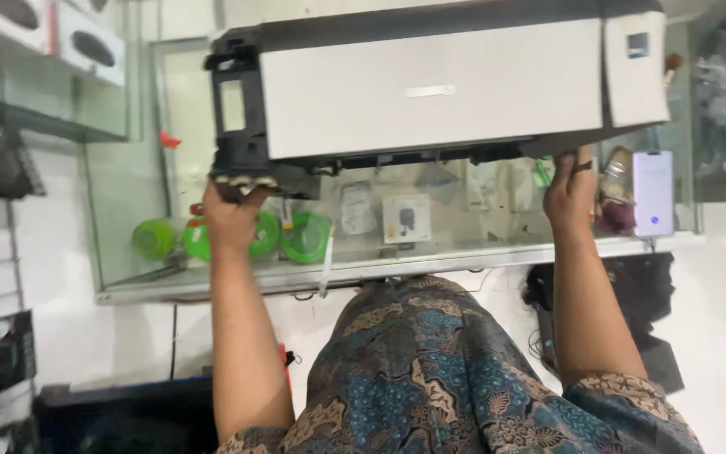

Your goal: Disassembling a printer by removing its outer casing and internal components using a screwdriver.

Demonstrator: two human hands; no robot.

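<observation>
A large white and black printer [430, 84] is held up over a glass display counter [237, 282]. My left hand [230, 220] grips the black underside at the printer's left end. At the right end my right hand [571, 193] holds the lower edge, fingers curled under it. The printer is tilted, its white face turned toward me. My patterned blue and brown garment [430, 378] fills the bottom of the view.
Inside the counter lie green round items [304, 235], small packaged goods [405, 219] and cards. A phone with a lit screen [653, 193] stands at the right. Boxed items [86, 42] sit on a shelf at upper left. Dark objects [128, 416] lie on the floor.
</observation>
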